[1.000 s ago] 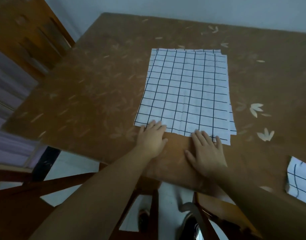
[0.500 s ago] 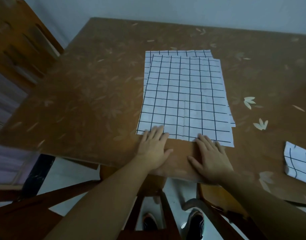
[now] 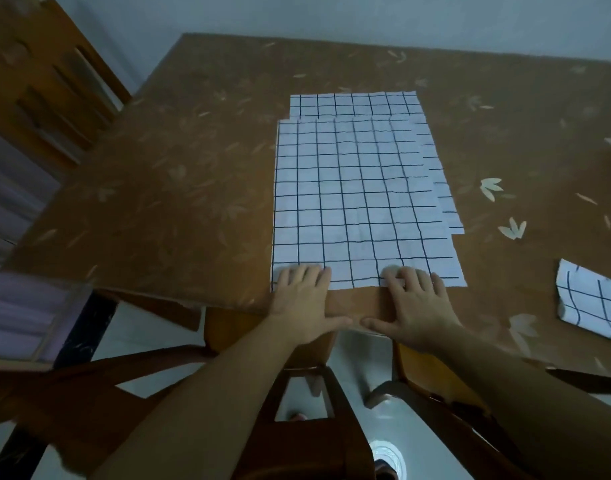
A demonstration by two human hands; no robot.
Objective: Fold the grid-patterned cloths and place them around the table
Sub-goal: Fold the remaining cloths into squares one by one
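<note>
A white cloth with a dark grid pattern (image 3: pixel 359 199) lies folded on a brown leaf-patterned table (image 3: pixel 193 188). The left hand (image 3: pixel 302 301) and right hand (image 3: pixel 416 304) press flat on its near edge.

White grid cloth (image 3: pixel 359 199) flat, layers offset, 2nd cloth (image 3: pixel 589 299) right edge

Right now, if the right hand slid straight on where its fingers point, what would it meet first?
The right hand touches the white black-gridded cloth; ahead lies only more flat cloth, apparently nothing else.

The brown leaf-patterned table (image 3: pixel 200 188) bears stacked grid cloths (image 3: pixel 359 195) and another cloth (image 3: pixel 588 303).
</note>
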